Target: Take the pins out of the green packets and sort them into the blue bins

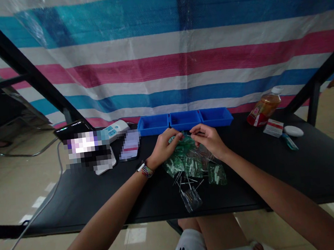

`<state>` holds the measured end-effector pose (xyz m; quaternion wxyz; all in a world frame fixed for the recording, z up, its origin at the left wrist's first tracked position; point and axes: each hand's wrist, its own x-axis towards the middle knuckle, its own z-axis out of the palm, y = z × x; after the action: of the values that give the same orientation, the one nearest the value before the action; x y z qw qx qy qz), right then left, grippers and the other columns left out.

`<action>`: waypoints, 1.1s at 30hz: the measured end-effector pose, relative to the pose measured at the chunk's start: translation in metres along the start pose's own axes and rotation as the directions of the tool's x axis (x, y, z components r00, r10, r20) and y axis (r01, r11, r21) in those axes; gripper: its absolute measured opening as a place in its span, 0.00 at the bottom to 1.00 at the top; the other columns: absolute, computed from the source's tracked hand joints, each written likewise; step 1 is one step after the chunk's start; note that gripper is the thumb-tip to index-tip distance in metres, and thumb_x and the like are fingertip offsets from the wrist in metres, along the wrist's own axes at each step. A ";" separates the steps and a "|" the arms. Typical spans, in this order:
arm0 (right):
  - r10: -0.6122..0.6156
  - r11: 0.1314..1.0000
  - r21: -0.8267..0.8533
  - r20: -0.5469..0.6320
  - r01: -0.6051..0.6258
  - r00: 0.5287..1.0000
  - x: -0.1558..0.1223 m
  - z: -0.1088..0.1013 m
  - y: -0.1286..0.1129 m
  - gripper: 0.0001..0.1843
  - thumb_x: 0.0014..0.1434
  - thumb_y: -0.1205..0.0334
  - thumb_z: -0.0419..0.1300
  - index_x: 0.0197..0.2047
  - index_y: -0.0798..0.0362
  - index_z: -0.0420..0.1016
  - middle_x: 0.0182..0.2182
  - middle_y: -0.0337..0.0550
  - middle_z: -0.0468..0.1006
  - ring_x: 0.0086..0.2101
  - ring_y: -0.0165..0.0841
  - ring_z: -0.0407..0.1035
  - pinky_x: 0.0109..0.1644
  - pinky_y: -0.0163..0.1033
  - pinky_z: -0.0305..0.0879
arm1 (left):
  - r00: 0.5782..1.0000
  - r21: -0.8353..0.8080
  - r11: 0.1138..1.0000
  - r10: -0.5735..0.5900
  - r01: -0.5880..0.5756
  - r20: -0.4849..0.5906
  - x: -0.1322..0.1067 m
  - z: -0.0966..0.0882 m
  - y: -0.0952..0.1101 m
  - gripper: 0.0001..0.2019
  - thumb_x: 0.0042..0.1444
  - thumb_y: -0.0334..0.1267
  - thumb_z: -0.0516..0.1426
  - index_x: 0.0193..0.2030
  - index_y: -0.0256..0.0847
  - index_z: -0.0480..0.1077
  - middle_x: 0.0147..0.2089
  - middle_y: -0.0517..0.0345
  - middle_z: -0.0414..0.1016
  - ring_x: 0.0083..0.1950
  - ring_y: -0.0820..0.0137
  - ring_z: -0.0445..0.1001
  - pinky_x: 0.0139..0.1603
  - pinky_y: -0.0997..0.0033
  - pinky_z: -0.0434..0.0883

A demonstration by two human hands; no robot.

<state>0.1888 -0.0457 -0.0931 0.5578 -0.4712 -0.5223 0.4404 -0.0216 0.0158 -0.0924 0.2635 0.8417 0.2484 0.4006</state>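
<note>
My left hand (167, 144) is closed in a pinch, thumb against fingers, above a pile of small green plastic bags (193, 166). Facing it, my right hand (209, 139) has its fingers curled together in a pinch too. What either hand holds is too small or dark to make out; green film (185, 144) shows just below and between them. White pieces show inside several of the bags. One green bag (217, 174) lies apart on the right. Nearer the front edge are loose thin metal pins (181, 179) and a clear bag (191, 199) with small dark and brassy parts.
Three joined blue trays (185, 127) stand behind the pile. To the left are a power strip (115, 130), a phone (129, 145) and a propped-up lit phone (75, 132). A drink bottle (264, 107), a small box (273, 128) and a white oval object (293, 131) are right.
</note>
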 end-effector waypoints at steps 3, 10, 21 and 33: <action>-0.004 1.000 0.011 -0.015 0.005 1.000 0.001 -0.001 0.002 0.19 0.51 0.50 0.72 0.40 0.52 0.77 0.33 0.38 0.75 0.24 0.28 0.68 0.27 0.36 0.67 | 1.000 0.019 1.000 0.009 -0.009 0.010 -0.002 0.001 -0.002 0.18 0.74 0.50 0.53 0.39 0.42 0.75 0.39 0.53 0.81 0.42 0.64 0.76 0.49 0.63 0.72; -0.008 1.000 0.018 -0.024 0.008 1.000 0.001 -0.001 0.005 0.17 0.52 0.51 0.71 0.40 0.52 0.77 0.34 0.38 0.75 0.24 0.27 0.68 0.27 0.36 0.66 | 0.999 -0.014 1.000 0.007 -0.007 -0.038 -0.003 0.003 -0.007 0.10 0.72 0.45 0.58 0.48 0.42 0.74 0.43 0.54 0.80 0.45 0.65 0.78 0.50 0.65 0.72; 0.011 0.998 0.063 -0.018 -0.010 1.000 0.000 0.000 0.002 0.18 0.51 0.51 0.74 0.38 0.52 0.77 0.29 0.38 0.77 0.24 0.29 0.70 0.28 0.36 0.69 | 0.999 0.029 0.999 -0.036 0.037 -0.021 -0.002 0.002 -0.004 0.14 0.73 0.47 0.55 0.40 0.41 0.73 0.37 0.55 0.78 0.41 0.66 0.75 0.45 0.66 0.70; -0.048 0.996 0.070 -0.005 0.048 0.999 0.000 0.001 0.006 0.16 0.51 0.52 0.75 0.33 0.52 0.76 0.25 0.36 0.76 0.23 0.30 0.70 0.28 0.36 0.68 | 0.998 0.042 0.997 -0.059 0.059 0.003 -0.003 0.003 -0.003 0.19 0.74 0.50 0.52 0.35 0.42 0.71 0.34 0.56 0.76 0.40 0.65 0.74 0.47 0.65 0.70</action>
<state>0.1881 -0.0444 -0.0985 0.5850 -0.4396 -0.5169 0.4442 -0.0216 0.0152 -0.0971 0.2582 0.8402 0.2807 0.3855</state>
